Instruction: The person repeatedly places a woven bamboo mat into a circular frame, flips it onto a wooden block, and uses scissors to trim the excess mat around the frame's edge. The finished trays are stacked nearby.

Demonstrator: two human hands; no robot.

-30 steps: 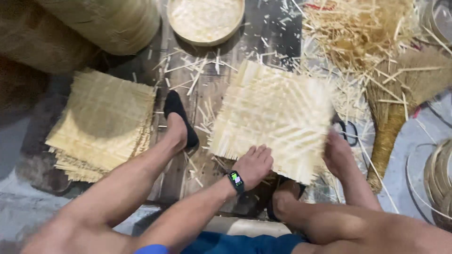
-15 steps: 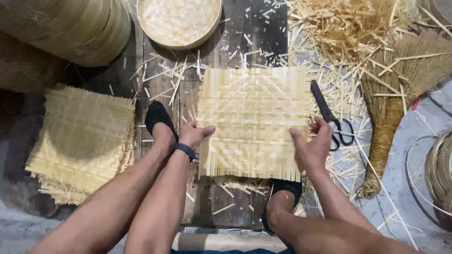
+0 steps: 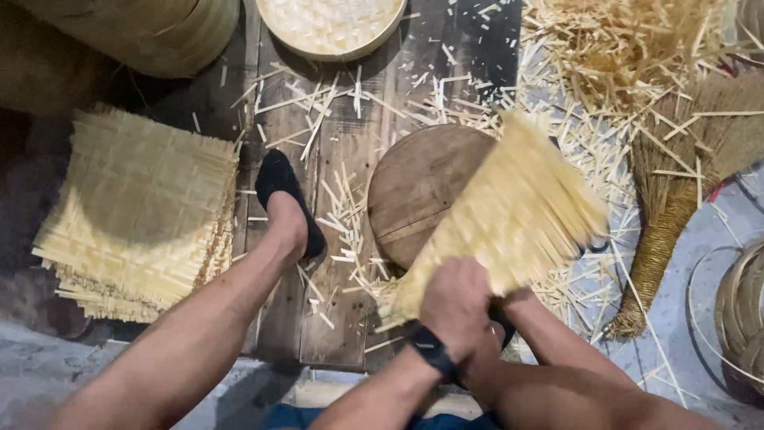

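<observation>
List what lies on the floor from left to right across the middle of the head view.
Stack of woven bamboo mats → black shoe → round wooden board → woven mat held up in both hands → straw broom.

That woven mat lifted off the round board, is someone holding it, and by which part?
Yes. The woven bamboo mat is gripped at its near lower edge by the left hand; the right hand is mostly hidden behind it.
</observation>
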